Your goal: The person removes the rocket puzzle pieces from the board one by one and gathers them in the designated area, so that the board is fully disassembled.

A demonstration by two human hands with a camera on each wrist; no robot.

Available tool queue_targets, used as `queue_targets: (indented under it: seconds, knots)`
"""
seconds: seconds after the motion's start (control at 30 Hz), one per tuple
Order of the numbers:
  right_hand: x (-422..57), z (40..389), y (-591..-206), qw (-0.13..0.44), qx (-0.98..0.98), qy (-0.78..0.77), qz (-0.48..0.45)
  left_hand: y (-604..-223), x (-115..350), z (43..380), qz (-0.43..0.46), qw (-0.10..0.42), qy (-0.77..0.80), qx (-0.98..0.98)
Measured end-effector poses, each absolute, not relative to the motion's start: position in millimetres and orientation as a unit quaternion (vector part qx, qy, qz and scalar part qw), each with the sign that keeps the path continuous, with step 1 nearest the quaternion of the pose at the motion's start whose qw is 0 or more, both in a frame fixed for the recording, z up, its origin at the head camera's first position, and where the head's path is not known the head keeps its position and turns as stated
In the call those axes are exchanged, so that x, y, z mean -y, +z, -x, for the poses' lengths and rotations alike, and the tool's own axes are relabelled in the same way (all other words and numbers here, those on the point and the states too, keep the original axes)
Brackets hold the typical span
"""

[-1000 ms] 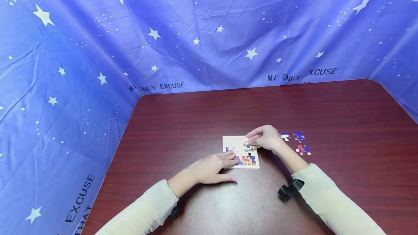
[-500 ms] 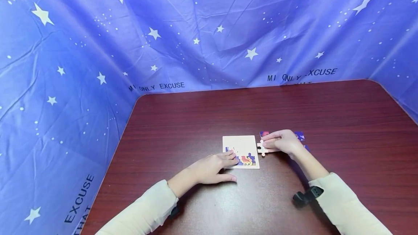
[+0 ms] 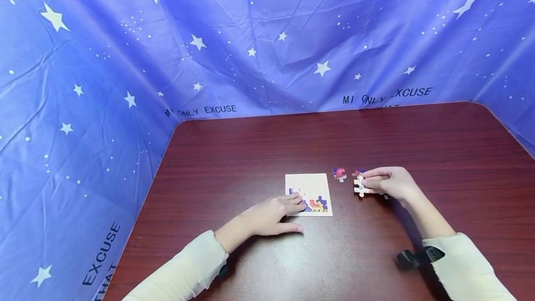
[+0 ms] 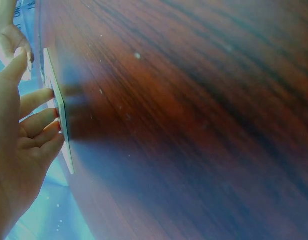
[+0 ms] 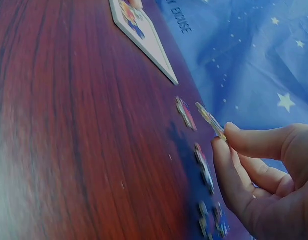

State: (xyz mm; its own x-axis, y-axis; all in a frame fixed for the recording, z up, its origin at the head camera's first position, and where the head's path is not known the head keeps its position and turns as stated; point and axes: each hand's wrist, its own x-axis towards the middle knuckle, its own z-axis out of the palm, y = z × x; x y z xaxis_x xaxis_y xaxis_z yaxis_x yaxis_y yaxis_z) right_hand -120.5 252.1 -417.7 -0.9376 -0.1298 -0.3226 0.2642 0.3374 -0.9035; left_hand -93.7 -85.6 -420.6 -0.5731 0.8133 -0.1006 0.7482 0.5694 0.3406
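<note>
A square puzzle board with a pale frame lies on the table, several colourful pieces filling its near side. Fingers of my left hand rest on the board's near-left part, spread and fairly straight; the left wrist view shows that hand at the board's edge. To the right of the board, my right hand pinches a jigsaw piece between thumb and fingers. From the right wrist, this piece appears held on edge, raised above the loose pieces.
A red and purple loose piece lies right of the board. Other loose pieces lie beneath and beside the right hand, partly hidden in the head view. A starry blue curtain hangs behind the dark red table.
My right hand has moved right, from over the board to above the loose pieces, carrying the pinched jigsaw piece along. The left hand stays on the board.
</note>
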Motion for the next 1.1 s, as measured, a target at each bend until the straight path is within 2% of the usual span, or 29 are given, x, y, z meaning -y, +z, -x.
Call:
queue_targets:
  seconds: [0.27,0.67,1.1]
  knots:
    - [-265,115,-418,0.157,-0.816,-0.555,-0.048,-421,86,94,-0.445,0.121,0.134,-0.877]
    - [-253,108,-413,0.065,-0.928,-0.368,-0.008,-420,85,96,-0.443,0.116,0.137,-0.878]
    - [-251,108,-417,-0.003,-0.951,-0.309,0.015,-421,83,95,-0.444,0.117,0.134,-0.878]
